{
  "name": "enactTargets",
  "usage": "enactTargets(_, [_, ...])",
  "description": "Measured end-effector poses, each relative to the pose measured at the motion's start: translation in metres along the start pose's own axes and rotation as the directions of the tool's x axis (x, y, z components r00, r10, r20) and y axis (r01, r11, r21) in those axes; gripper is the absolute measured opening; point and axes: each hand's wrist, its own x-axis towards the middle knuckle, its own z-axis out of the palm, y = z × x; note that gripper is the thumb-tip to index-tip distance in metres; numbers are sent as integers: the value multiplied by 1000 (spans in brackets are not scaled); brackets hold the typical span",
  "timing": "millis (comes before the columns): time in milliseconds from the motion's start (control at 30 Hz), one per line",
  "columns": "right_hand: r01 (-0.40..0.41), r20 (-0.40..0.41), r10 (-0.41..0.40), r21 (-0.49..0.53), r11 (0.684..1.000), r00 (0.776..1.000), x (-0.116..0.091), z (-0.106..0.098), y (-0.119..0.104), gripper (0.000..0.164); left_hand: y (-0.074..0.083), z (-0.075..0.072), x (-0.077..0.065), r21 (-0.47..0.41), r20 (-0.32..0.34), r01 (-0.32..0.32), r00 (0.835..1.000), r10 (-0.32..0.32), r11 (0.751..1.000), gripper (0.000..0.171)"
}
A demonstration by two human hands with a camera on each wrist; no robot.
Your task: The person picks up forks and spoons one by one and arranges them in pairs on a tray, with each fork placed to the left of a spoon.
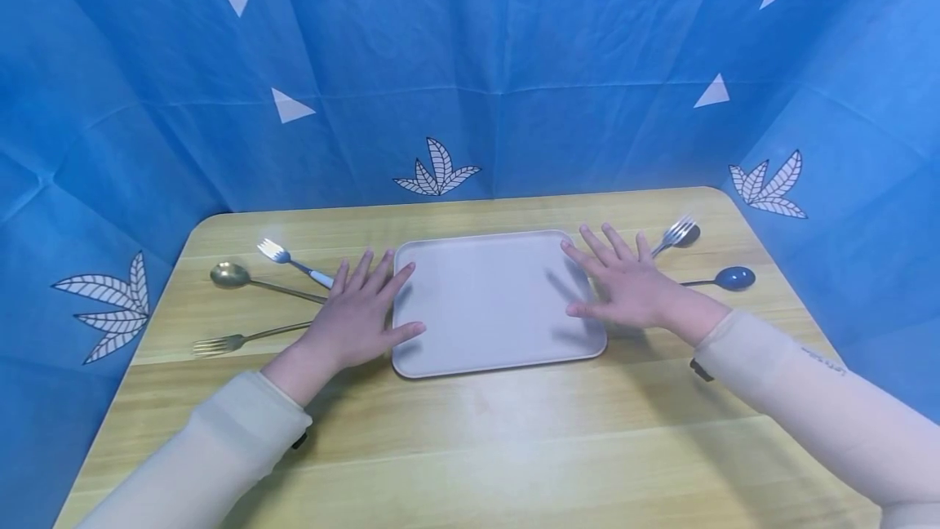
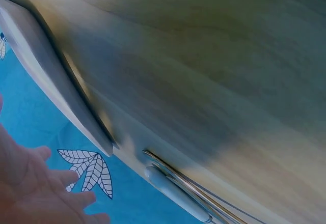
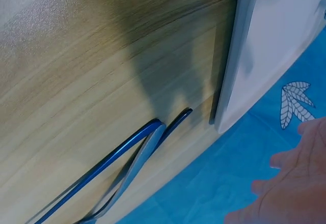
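One pale rectangular tray [image 1: 495, 304], rounded corners: lay flat at the middle of the wooden table [image 1: 485, 447]. One left hand [image 1: 352, 317]: hovered by the tray's left edge, fingers spread, thumb apart. One right hand [image 1: 627, 288]: hovered by its right edge, fingers likewise spread. Left of the tray, three pieces, their handle ends converging near the left hand: white-handled fork [image 1: 297, 264], bronze-toned spoon [image 1: 232, 274], bronze-toned fork [image 1: 242, 339]. Right, three pieces: silver fork [image 1: 671, 236], overlapping a dark spoon [image 1: 689, 237]; blue spoon [image 1: 734, 278], nearer the person. Beyond: blue cloth [image 1: 470, 39], leaf-printed.
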Motion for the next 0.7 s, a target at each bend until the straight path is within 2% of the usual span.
enactTargets(333, [-4,21,4,5,1000,1000,0,8,0,95,-2,6,0,-4,5,3,1000,-3,1000,90])
enactTargets(700, [-11,24,11,8,1000,1000,3,14,1,93,-2,9,0,-21,55,2,998,-1,1000,90])
